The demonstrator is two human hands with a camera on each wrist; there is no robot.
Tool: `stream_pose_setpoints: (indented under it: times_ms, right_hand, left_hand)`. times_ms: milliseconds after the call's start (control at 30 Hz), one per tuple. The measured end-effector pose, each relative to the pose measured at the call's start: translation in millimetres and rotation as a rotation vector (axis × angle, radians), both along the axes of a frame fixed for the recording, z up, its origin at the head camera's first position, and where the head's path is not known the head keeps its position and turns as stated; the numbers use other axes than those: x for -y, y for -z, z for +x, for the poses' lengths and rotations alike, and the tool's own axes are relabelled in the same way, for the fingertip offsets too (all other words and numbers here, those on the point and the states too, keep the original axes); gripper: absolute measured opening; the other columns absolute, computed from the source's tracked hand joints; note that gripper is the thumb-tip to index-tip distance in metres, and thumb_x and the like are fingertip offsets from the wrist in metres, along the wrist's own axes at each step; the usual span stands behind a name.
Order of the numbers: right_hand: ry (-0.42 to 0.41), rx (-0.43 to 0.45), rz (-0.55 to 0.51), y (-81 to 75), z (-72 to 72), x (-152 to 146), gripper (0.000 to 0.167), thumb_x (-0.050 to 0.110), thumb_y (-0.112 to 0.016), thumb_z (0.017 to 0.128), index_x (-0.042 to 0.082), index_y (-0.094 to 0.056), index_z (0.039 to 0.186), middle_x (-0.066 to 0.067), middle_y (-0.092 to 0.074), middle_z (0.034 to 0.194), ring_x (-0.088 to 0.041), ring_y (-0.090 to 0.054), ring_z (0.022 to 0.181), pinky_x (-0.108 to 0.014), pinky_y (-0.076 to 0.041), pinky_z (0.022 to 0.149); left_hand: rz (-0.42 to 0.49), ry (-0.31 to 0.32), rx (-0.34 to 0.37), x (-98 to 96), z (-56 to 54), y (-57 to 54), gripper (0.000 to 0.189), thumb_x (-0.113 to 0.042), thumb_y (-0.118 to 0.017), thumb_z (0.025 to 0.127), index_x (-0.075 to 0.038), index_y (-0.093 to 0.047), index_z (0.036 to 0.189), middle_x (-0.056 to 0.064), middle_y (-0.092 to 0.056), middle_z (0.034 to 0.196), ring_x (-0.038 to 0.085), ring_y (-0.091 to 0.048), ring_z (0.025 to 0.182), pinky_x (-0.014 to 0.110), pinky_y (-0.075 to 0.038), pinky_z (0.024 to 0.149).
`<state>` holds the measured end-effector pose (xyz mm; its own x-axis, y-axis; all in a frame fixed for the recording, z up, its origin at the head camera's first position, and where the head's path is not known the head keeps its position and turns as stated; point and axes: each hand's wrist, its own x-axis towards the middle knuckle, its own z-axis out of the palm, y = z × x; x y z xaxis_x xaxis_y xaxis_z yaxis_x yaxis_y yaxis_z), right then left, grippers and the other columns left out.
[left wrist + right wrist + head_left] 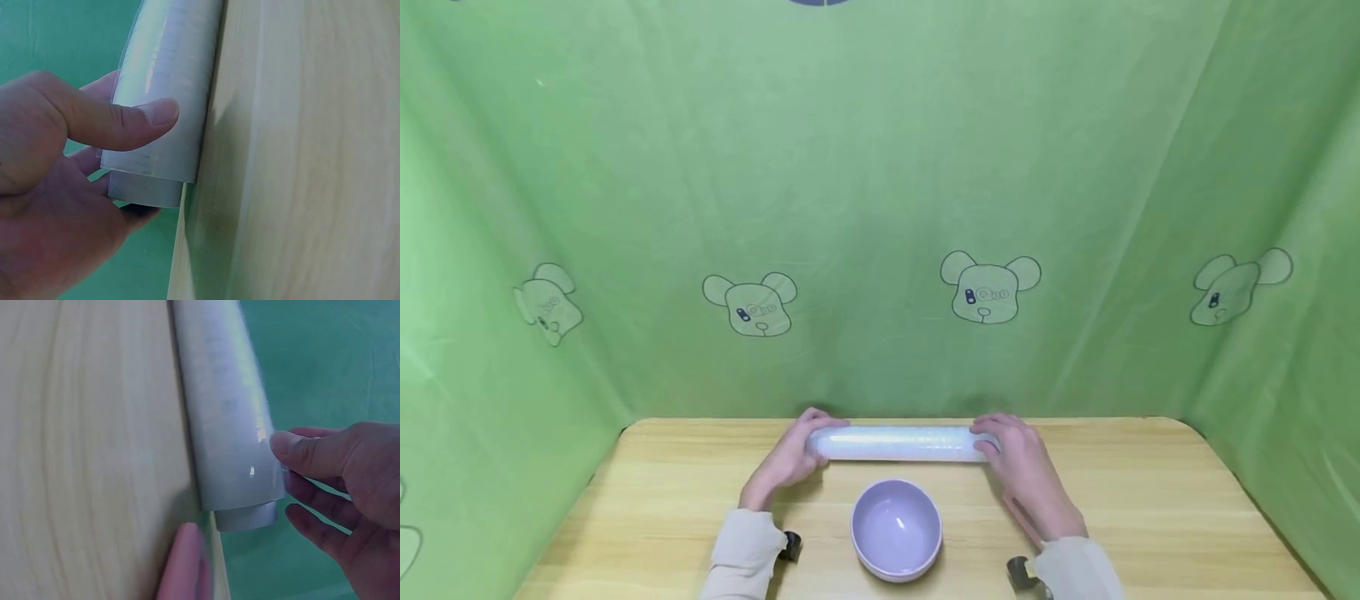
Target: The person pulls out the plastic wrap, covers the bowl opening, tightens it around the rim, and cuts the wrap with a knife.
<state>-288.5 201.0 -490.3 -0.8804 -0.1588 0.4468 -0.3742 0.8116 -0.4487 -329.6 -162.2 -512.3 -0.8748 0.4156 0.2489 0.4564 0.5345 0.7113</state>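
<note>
A roll of cling film [902, 443] lies sideways along the far edge of the wooden table, its cardboard core poking out at both ends. My left hand [793, 450] grips its left end; in the left wrist view the thumb [140, 125] presses on the film and the fingers go behind. At the other end, my right hand [1018, 458] holds the roll, with the thumb [306, 453] against its side and the fingers curled beside it. A lilac bowl [897, 529] stands upright in front of the roll, between the two forearms.
A slim pink object [1022, 521] lies partly hidden under my right wrist; its rounded end [184, 562] shows in the right wrist view. Green curtain [880, 358] with bear-head prints rises right behind the table [662, 500] and on both sides.
</note>
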Motion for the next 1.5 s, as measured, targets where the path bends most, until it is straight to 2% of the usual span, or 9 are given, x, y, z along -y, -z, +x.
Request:
stream_pose_setpoints:
  times_ms: [267,500,600,700,767,867,1033,1233,1500]
  right_hand:
    - [-0.005,-0.050,0.016,-0.1,-2.9,1,0.017,-0.002,-0.078,0.085,0.002,-0.077,0.102,-0.018,-0.072,0.113,-0.041,-0.066,0.110,-0.058,-0.052,0.099]
    - [0.005,-0.090,0.010,4.0,-2.7,2,0.014,-0.005,-0.078,0.085,0.001,-0.077,0.097,-0.016,-0.074,0.108,-0.038,-0.068,0.105,-0.055,-0.055,0.096]
    - [0.020,-0.075,0.001,7.2,-1.9,3,0.014,-0.004,-0.076,0.086,0.001,-0.076,0.099,-0.015,-0.074,0.107,-0.036,-0.068,0.105,-0.052,-0.056,0.096]
    - [0.030,-0.069,-0.019,10.8,-2.1,3,0.011,-0.003,-0.074,0.089,0.001,-0.075,0.100,-0.013,-0.074,0.104,-0.034,-0.068,0.102,-0.050,-0.058,0.093]
    - [0.034,-0.072,-0.036,12.7,-2.7,4,0.009,-0.001,-0.073,0.091,0.002,-0.074,0.100,-0.012,-0.074,0.102,-0.033,-0.068,0.100,-0.049,-0.058,0.091]
    - [0.040,-0.078,-0.051,14.3,-3.7,4,0.007,0.000,-0.072,0.093,0.002,-0.073,0.099,-0.012,-0.074,0.101,-0.032,-0.069,0.098,-0.048,-0.059,0.089]
    - [0.039,-0.062,-0.060,13.0,-4.9,6,0.008,0.000,-0.070,0.094,0.001,-0.072,0.102,-0.013,-0.073,0.103,-0.032,-0.068,0.098,-0.048,-0.059,0.089]
    - [0.050,0.013,-0.085,9.2,-7.7,6,0.009,0.001,-0.066,0.098,0.001,-0.070,0.105,-0.014,-0.071,0.105,-0.033,-0.066,0.100,-0.050,-0.058,0.090]
    - [0.044,0.004,-0.042,4.2,-14.3,4,0.007,-0.001,-0.068,0.095,-0.001,-0.070,0.101,-0.017,-0.072,0.098,-0.036,-0.068,0.093,-0.050,-0.060,0.086]
  left_hand:
    - [-0.011,-0.023,-0.010,0.7,-1.6,-0.9,0.069,0.023,-0.069,0.071,-0.009,-0.067,0.133,0.017,-0.056,0.130,0.042,-0.054,0.121,0.068,-0.044,0.106]
    - [-0.002,-0.026,-0.001,-0.4,0.5,-1.6,0.068,0.022,-0.071,0.070,-0.007,-0.067,0.132,0.017,-0.057,0.127,0.041,-0.055,0.119,0.066,-0.044,0.106]
    - [-0.005,-0.027,0.011,-1.8,1.9,-2.6,0.065,0.018,-0.076,0.072,-0.006,-0.068,0.131,0.017,-0.058,0.125,0.041,-0.055,0.117,0.066,-0.045,0.105]
    - [-0.011,-0.050,0.017,-4.7,2.3,-3.7,0.056,0.007,-0.081,0.077,-0.007,-0.069,0.130,0.016,-0.059,0.125,0.041,-0.056,0.117,0.066,-0.044,0.106]
    - [-0.011,-0.076,0.004,-7.6,2.0,-4.1,0.047,0.000,-0.081,0.082,-0.007,-0.070,0.127,0.013,-0.061,0.125,0.039,-0.058,0.118,0.063,-0.044,0.107]
    - [-0.004,-0.105,-0.057,-12.8,0.6,-4.4,0.032,-0.005,-0.080,0.086,-0.006,-0.073,0.117,0.010,-0.066,0.119,0.035,-0.061,0.115,0.058,-0.047,0.107]
    - [0.025,-0.146,-0.152,-19.6,-0.8,-5.9,0.018,-0.002,-0.080,0.084,-0.004,-0.076,0.102,0.006,-0.072,0.106,0.031,-0.067,0.106,0.052,-0.053,0.101]
    - [0.035,-0.168,-0.165,-22.1,-1.3,-8.7,0.014,-0.002,-0.080,0.085,-0.004,-0.077,0.098,0.006,-0.075,0.101,0.028,-0.070,0.100,0.046,-0.057,0.096]
    - [-0.047,-0.154,-0.184,-21.8,-5.5,-11.9,0.010,-0.002,-0.079,0.087,-0.007,-0.078,0.096,0.003,-0.075,0.099,0.022,-0.071,0.096,0.035,-0.060,0.091]
